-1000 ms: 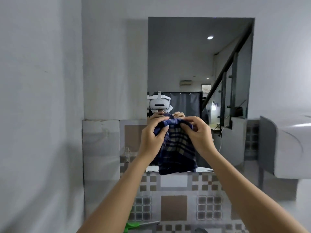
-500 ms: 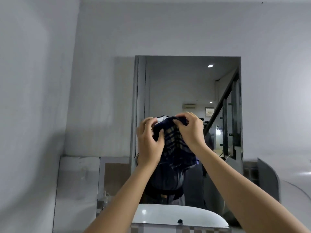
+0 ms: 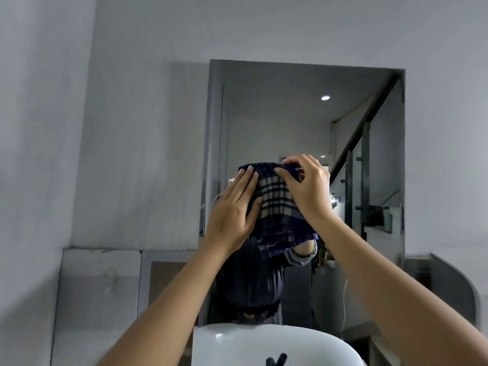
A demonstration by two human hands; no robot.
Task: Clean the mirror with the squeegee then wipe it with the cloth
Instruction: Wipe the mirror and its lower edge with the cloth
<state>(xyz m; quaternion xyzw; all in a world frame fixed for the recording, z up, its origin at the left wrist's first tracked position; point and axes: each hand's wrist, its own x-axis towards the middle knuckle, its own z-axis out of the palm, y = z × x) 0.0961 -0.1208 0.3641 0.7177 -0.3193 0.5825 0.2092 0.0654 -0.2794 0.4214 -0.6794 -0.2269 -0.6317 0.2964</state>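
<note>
A rectangular mirror [image 3: 290, 122] hangs on the grey wall straight ahead. A dark blue and beige checked cloth [image 3: 277, 204] is held up in front of its lower middle. My left hand [image 3: 232, 210] lies flat with spread fingers against the cloth's left side. My right hand [image 3: 306, 188] pinches the cloth's top right edge between fingers and thumb. The cloth hangs folded below both hands. Whether it touches the glass I cannot tell. No squeegee is in view.
A white basin [image 3: 264, 344] sits below the mirror with a dark fitting [image 3: 276, 361] at its front. A grey wall closes in on the left. Tiled panels [image 3: 100, 291] run along the lower wall. A curved grey edge [image 3: 459, 283] stands at the right.
The view has tilted upward, so the patterned tiles and the green-handled tool at the bottom dropped out. Both hands rose with the cloth, and my left hand flattened against it.
</note>
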